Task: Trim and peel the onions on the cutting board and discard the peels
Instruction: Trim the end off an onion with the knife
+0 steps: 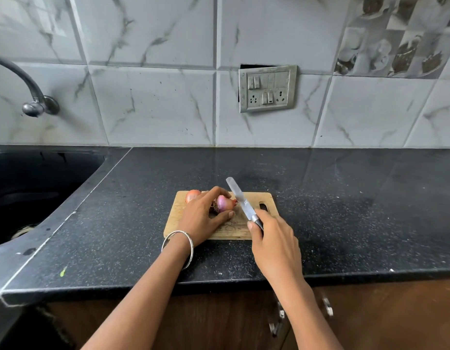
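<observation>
Onions on the cutting board (246,229), which sits mid-table (345,210): purple onion (223,203) near board centre, pinched by left hand (202,218) fingers and thumb; second onion (192,195) at board's far-left corner, behind that hand. Right hand (274,245) wraps the knife (240,199) handle at board's near-right edge, blade just right of the purple onion.

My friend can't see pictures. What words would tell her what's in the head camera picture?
A person's left hand holds a purple onion on a wooden cutting board while the right hand grips a knife beside it. A second onion lies behind the fingers. The board lies on a black counter beside a sink.
</observation>
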`<action>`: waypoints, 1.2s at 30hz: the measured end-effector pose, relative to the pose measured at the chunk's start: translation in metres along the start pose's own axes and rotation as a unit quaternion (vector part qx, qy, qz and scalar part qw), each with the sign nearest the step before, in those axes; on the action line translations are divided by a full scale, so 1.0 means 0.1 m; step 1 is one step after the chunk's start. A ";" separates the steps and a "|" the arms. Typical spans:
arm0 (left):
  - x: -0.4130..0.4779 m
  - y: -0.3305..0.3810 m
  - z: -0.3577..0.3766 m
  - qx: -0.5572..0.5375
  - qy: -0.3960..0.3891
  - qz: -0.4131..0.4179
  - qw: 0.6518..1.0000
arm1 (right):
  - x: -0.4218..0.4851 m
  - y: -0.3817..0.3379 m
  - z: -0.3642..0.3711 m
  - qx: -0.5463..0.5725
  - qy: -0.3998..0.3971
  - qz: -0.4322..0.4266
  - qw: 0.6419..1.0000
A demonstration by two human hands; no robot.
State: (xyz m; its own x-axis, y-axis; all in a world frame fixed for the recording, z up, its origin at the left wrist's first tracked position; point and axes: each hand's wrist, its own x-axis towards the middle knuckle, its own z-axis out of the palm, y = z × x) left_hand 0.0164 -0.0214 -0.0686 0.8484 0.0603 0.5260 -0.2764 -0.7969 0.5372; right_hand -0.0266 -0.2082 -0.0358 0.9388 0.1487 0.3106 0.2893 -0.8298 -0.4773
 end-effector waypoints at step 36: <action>0.03 0.06 -0.06 -0.069 -0.006 -0.008 0.998 | 0.26 -0.36 -0.03 -0.041 -0.076 0.029 0.996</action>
State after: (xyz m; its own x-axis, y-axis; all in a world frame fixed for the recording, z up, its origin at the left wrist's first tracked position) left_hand 0.0144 -0.0222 -0.0603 0.8584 0.0632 0.5091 -0.3223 -0.7056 0.6311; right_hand -0.0133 -0.1765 -0.0082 0.9725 0.1742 0.1544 0.2242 -0.8792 -0.4204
